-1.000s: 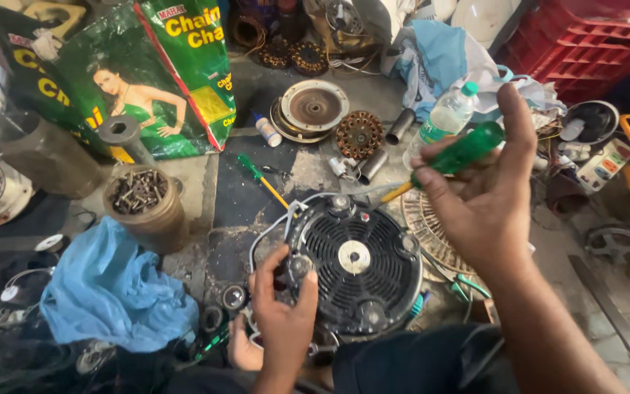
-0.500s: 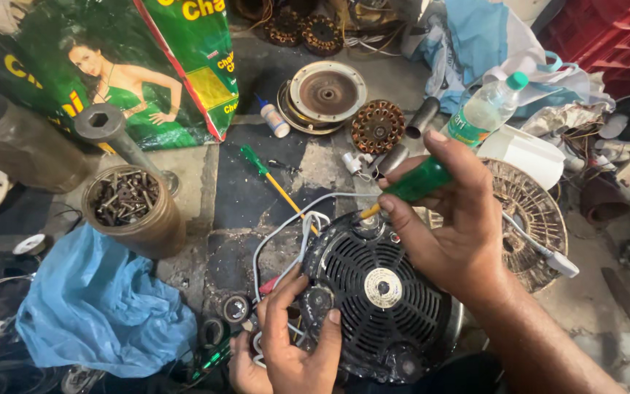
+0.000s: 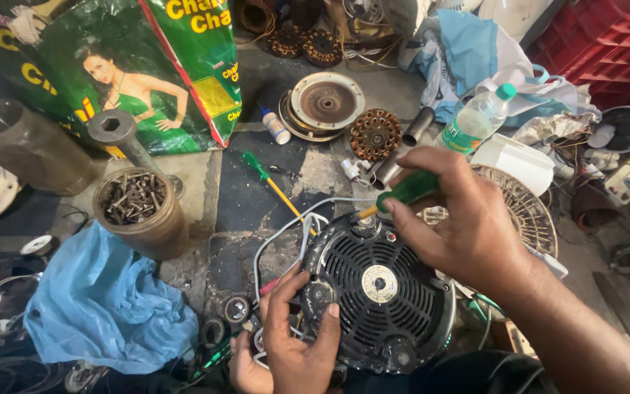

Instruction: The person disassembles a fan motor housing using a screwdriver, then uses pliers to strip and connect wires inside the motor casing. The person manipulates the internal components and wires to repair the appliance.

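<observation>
1. The round motor housing [image 3: 380, 292] is seen as black matt metal, ribbed and dusty.
2. The screwdriver [image 3: 408, 191] is fitted with a glossy green plastic handle.
3. The blue cloth [image 3: 103, 306] looks soft and crumpled.
4. The floor [image 3: 205, 197] appears rough, stained concrete.

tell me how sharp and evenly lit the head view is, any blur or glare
Head view: soft, even light, no harsh glare; the black motor housing and green-handled screwdriver are sharp, as are both hands, right and left; the lower left corner by the blue cloth falls into dark shadow; the edges bend slightly.
</observation>
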